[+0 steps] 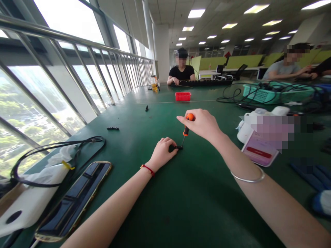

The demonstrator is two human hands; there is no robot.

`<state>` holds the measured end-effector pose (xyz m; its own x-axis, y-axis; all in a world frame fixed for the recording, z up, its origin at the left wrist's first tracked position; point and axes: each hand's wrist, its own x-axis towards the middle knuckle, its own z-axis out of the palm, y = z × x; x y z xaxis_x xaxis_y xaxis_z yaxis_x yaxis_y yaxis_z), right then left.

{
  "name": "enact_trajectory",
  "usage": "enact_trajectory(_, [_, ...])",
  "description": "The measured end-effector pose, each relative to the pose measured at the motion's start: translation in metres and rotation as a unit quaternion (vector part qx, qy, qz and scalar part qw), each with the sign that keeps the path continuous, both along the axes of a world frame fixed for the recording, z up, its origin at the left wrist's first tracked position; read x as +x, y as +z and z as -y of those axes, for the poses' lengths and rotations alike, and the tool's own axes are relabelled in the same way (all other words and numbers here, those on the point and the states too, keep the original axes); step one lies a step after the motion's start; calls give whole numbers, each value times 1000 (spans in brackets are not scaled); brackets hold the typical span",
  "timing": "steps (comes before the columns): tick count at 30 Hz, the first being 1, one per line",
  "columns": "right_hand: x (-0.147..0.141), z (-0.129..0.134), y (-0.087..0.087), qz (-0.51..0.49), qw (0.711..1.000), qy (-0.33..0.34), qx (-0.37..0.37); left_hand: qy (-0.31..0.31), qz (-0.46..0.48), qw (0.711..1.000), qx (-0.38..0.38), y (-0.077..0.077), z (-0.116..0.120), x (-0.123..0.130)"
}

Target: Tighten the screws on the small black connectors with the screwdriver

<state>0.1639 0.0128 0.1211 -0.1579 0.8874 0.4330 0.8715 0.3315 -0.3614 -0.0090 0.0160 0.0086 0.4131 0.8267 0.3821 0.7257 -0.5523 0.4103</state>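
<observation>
On the green tabletop (144, 199), my left hand (164, 151) pinches a small black part (178, 147) and rests against the surface. My fingers cover much of that part, so its kind is unclear. My right hand (204, 125) is closed around the orange and black handle of a screwdriver (186, 130). The screwdriver leans slightly, its thin shaft pointing down, and its tip meets the black part near its right end. Two other small black pieces, one nearer (113, 128) and one farther off (147, 108), lie to the left.
At left are a phone (74, 199), a white case (33, 203) and black cable (95, 138). A red tray (183, 96) stands ahead; a teal basket (271, 94) with cables and a pink-screened phone (261, 148) are right. A person (181, 72) sits opposite, others at far right.
</observation>
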Motion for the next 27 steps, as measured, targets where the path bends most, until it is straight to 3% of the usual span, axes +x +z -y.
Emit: enact_trajectory(27, [1,2,3,4,1000,13,-14,-2,-14,1000,7,1,0,0])
